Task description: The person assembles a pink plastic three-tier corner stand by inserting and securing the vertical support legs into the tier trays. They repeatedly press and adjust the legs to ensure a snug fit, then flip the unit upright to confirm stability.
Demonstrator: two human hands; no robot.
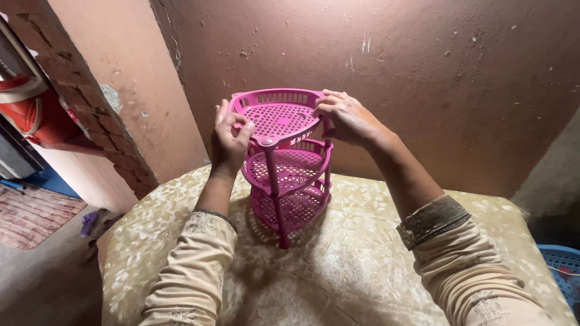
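Note:
A pink plastic rack (pixel 284 163) with three perforated tiers and thin legs stands upright on a table with a beige patterned cover (pixel 338 265). My left hand (pixel 229 140) is at the left rim of the top tier, fingers curled by a corner post. On the right rim of that same tier rests my right hand (pixel 349 118), its fingers gripping the edge. Both arms wear beige sleeves.
A brown plastered wall (pixel 423 72) rises right behind the table. A brick pillar (pixel 84 102) stands at the left, with a red and white object (pixel 27 111) beyond it. A blue basket (pixel 565 271) sits at the right edge. Floor and a mat lie at lower left.

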